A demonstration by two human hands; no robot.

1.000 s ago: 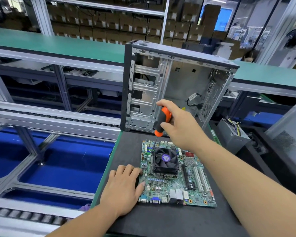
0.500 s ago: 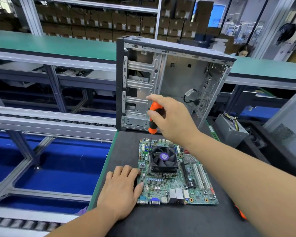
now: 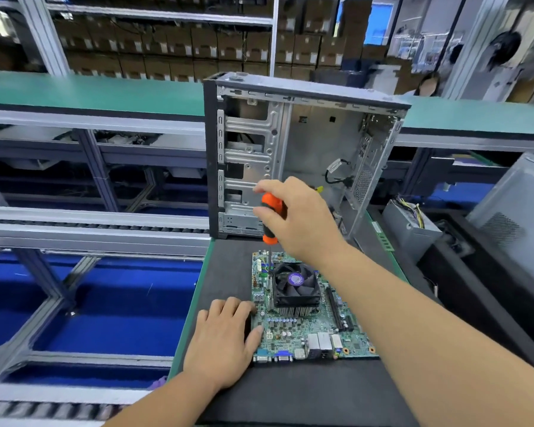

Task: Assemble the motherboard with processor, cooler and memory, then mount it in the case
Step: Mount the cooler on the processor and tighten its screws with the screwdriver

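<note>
A green motherboard [image 3: 299, 331] lies flat on the black mat [image 3: 228, 272]. A black cooler with a fan [image 3: 295, 285] sits on the board's far half. My right hand [image 3: 299, 220] grips an orange-and-black screwdriver [image 3: 271, 218] held upright, its tip down at the cooler's far left corner. My left hand [image 3: 222, 340] rests flat on the mat with its fingers against the board's left edge. Behind the board stands the open metal case [image 3: 293, 155], its inside bare except for a black cable [image 3: 336, 174].
A grey power supply [image 3: 410, 229] with loose wires stands right of the case, beside a grey panel [image 3: 518, 217]. A green memory stick [image 3: 383, 238] lies by the mat's right edge. Roller conveyor rails [image 3: 90, 223] and blue bins [image 3: 111, 303] lie left.
The view has shifted slightly. My right hand has turned a little round the screwdriver handle while the tip stays at the cooler's corner. My left hand keeps its place.
</note>
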